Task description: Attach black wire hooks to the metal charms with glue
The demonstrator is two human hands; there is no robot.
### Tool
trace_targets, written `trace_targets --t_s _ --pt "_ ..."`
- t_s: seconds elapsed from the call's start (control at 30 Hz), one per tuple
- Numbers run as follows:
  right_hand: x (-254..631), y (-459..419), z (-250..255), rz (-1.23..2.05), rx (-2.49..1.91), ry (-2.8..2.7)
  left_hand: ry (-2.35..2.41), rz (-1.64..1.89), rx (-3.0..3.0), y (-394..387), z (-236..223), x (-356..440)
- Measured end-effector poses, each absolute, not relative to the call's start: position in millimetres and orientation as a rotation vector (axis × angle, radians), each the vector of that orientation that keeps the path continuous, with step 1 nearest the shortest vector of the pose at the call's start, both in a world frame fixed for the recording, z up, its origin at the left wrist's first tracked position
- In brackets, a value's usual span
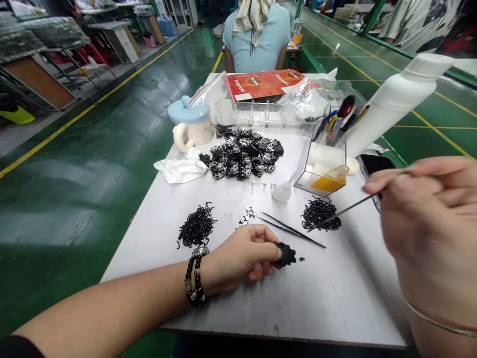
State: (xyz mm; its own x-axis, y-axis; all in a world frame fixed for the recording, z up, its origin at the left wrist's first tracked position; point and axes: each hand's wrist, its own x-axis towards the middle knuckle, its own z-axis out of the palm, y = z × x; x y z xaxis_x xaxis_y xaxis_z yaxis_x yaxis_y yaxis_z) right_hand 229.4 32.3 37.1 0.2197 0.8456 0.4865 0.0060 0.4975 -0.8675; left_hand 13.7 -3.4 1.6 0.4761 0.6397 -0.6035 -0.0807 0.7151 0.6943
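Between the thumb and fingers of my left hand (248,253) is a small black part with a notched edge (286,254), held just above the white table. My right hand (432,214), somewhat blurred, pinches a thin dark metal rod (345,211). Its tip points down and left, in front of the right-hand pile of small black hooked pieces (320,214); whether it touches them I cannot tell. Black tweezers (292,230) lie between the hands. A tiny black fragment (301,259) lies beside the notched part. Small silver pieces (246,216) are scattered behind my left hand.
Another hooked-piece pile (197,226) lies left. Farther back are a heap of black and silver parts (244,153), crumpled tissue (181,169), a lidded mug (192,129), a small white bottle (282,191), a clear tool box (322,166), a leaning white bottle (398,102) and a phone (376,166). Someone sits ahead.
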Motion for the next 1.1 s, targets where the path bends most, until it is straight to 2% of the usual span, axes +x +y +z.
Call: trace_targets --t_s 0.13,1.1 --pt "208 24 25 0.911 -0.833 -1.295 1.009 0.449 0.644 -2 4 13" --pt "206 19 20 0.813 -0.867 -1.322 1.007 0.456 0.668 -4 0 13"
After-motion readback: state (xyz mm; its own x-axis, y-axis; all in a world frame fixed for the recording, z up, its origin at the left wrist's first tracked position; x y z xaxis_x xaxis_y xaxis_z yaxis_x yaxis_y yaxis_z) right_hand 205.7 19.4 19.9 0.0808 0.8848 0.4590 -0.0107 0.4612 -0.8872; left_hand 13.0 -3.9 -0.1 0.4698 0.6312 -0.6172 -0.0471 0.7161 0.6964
